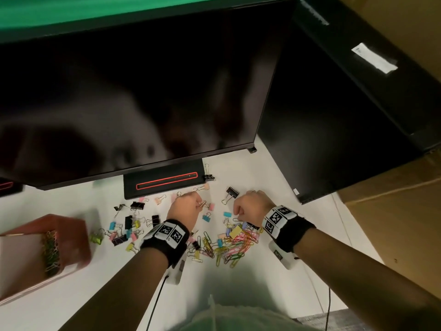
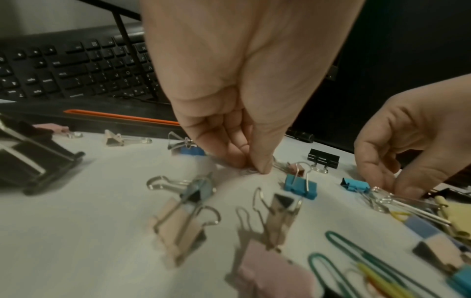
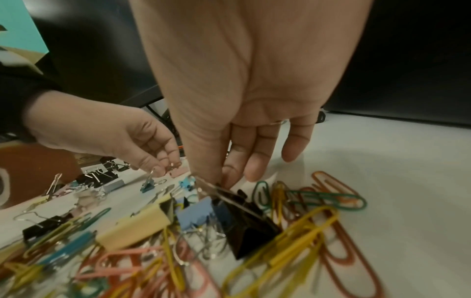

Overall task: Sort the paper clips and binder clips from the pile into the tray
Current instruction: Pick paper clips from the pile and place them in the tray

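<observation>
White worktop (image 1: 274,177). Paper clips (image 1: 235,244) mixed: yellow, green, orange, pink. Binder clips (image 1: 128,225) scattered: black, blue, pink, yellow, beige, with silver wire handles. One big black binder clip (image 3: 244,223) beside a pale yellow one (image 3: 137,225) and a light blue one (image 3: 195,213). Tray (image 1: 71,235) reddish-brown outside, pale inside. Black monitor (image 1: 133,96), its black base (image 1: 164,180) with a red-orange outline stripe. Black keyboard (image 2: 71,68), white lettering. Wristbands (image 1: 164,237) black with black-and-white square marker patterns. Brown cardboard (image 1: 393,223) at right.
</observation>
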A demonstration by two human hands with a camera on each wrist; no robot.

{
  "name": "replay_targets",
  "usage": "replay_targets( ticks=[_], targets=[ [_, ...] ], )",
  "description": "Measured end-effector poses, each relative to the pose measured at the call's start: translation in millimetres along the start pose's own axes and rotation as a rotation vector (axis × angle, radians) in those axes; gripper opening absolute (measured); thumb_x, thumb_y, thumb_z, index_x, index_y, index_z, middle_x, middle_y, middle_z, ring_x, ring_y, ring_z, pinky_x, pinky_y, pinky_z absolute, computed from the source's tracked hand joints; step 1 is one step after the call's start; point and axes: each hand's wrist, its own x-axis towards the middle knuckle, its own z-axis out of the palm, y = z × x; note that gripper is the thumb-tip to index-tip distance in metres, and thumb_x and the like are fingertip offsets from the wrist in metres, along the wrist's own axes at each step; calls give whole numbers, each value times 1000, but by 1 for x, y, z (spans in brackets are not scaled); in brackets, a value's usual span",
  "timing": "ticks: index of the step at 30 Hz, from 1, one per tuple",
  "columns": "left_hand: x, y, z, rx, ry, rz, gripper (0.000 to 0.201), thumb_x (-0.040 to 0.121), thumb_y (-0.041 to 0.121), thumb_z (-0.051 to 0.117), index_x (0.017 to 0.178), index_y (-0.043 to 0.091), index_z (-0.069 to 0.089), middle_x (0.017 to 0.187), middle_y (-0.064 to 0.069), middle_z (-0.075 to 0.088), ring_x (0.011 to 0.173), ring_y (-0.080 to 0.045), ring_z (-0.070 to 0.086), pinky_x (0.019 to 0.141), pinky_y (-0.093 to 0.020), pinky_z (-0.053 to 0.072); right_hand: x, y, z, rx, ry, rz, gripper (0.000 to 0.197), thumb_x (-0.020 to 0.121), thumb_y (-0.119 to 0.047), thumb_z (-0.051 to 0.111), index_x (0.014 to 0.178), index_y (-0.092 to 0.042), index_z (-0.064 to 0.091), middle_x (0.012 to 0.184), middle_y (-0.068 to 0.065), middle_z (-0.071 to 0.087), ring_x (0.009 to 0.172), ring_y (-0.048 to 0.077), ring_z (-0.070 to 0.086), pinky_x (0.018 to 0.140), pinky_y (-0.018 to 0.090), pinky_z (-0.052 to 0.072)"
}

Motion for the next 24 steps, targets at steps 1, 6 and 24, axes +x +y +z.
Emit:
replay_targets(
  ticks=[1, 6, 24],
  targets=[
    [-1, -1, 0, 7, -6, -1, 15, 89, 16, 56, 103, 12, 60, 100, -3, 67, 92, -18, 61, 78, -24, 45, 1, 0, -1, -6, -9, -4, 17, 89, -24, 57, 102, -27, 67, 108, -6, 68, 108, 18, 53, 98, 34, 37],
    [-2, -8, -3, 86, -35, 29, 15, 89, 14, 50, 94, 15, 64, 98, -5, 65, 88, -20, 60, 79, -29, 50, 2, -3, -2, 1, 24, -40, 21, 91, -20, 52, 100, -21, 71, 109, -2, 67, 99, 22, 62, 88, 35, 52],
    [-15, -4, -8, 78, -235, 280, 23, 89, 16, 56, 111, 19, 63, 91, 4, 50, 77, -11, 51, 73, -18, 41, 9, -3, 2, 182, -10, -8, 23, 91, -10, 50, 108, -14, 64, 110, 5, 67, 102, 22, 61, 86, 28, 50]
  ],
)
